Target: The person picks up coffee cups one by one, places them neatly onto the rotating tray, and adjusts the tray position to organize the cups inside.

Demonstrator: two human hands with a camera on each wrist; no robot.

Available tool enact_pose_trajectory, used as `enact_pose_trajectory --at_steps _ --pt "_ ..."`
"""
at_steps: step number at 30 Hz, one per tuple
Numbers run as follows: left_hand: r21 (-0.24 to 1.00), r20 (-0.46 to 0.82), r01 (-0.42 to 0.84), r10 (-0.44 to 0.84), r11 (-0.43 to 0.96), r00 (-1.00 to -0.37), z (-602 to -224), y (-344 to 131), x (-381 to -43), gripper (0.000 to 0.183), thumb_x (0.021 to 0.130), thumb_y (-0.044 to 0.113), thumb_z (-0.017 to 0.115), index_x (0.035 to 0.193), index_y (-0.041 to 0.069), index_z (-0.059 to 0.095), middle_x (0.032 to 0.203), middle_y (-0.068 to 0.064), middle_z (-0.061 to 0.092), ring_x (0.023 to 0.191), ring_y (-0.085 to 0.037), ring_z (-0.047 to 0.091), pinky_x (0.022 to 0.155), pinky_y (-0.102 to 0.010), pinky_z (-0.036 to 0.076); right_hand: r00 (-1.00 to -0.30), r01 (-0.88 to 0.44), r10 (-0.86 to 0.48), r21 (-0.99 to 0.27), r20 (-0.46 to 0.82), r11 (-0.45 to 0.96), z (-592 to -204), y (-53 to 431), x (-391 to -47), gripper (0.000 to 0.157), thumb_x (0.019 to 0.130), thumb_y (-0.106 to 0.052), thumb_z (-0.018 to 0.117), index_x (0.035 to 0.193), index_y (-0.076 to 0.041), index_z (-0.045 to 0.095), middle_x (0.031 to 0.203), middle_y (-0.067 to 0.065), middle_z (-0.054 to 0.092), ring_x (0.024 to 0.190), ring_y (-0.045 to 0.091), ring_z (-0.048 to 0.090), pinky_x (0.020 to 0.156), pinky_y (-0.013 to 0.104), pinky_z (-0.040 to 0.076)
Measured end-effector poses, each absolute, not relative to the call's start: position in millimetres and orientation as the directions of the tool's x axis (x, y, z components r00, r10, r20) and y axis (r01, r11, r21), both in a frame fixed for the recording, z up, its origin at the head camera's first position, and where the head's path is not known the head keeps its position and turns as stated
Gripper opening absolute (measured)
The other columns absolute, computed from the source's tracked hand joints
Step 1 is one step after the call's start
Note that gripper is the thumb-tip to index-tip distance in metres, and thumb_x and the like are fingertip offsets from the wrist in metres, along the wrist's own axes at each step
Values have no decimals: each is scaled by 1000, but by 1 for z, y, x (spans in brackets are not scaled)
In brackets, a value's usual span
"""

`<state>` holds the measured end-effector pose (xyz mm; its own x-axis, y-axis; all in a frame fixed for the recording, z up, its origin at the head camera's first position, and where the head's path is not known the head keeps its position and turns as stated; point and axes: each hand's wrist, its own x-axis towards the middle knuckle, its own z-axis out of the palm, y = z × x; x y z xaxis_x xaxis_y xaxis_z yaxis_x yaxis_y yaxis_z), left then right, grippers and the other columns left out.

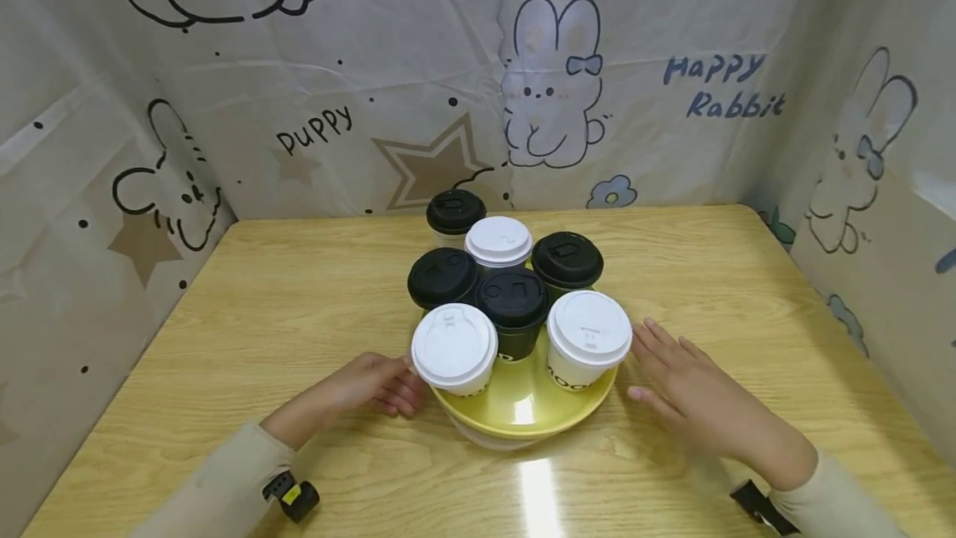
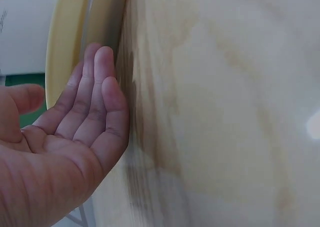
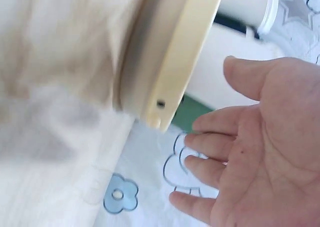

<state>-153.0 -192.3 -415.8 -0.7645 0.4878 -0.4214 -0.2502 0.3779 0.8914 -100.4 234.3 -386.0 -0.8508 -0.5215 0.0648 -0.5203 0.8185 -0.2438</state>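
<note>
A round yellow tray (image 1: pixel 489 412) on a pale base (image 1: pixel 478 437) carries several lidded paper cups. Its front left holds a white-lidded cup (image 1: pixel 453 347), its front right another white-lidded cup (image 1: pixel 588 330). Between and behind them stand black-lidded cups, among them the central one (image 1: pixel 513 301), and a third white-lidded cup (image 1: pixel 499 242). My left hand (image 1: pixel 377 384) is at the tray's left side, fingers slightly bent along the rim (image 2: pixel 62 42); contact is hard to tell. To the right, my right hand (image 1: pixel 698 401) extends its fingers beside the tray, apart from its rim (image 3: pixel 185 52).
The wooden table (image 1: pixel 299 289) runs back to a patterned cloth wall (image 1: pixel 418 65), with further cloth at both sides. A black-lidded cup (image 1: pixel 456 210) stands farthest back in the group. Black straps with small devices (image 1: pixel 291 495) sit at both wrists.
</note>
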Motion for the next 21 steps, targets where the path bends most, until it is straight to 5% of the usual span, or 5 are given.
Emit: enact_pose_trajectory --at_steps 11,21 --pt "912 -411 -280 667 301 -622 -417 -171 -126 44 100 28 49 106 -14 63 94 -16 72 76 -12 69 67 -24 54 -825 -547 -564 -319 45 774 -392 247 -154 56 102 -26 47 150 -6 28 156 18 23 143 41 17 107 66 20" --pt "907 -421 -293 654 302 -629 -420 -159 -124 40 98 30 55 101 -9 65 88 -11 72 73 -12 68 65 -23 54 -808 -566 -589 -316 29 761 -400 244 -165 56 102 -23 46 150 -2 26 154 20 26 142 43 19 107 66 21"
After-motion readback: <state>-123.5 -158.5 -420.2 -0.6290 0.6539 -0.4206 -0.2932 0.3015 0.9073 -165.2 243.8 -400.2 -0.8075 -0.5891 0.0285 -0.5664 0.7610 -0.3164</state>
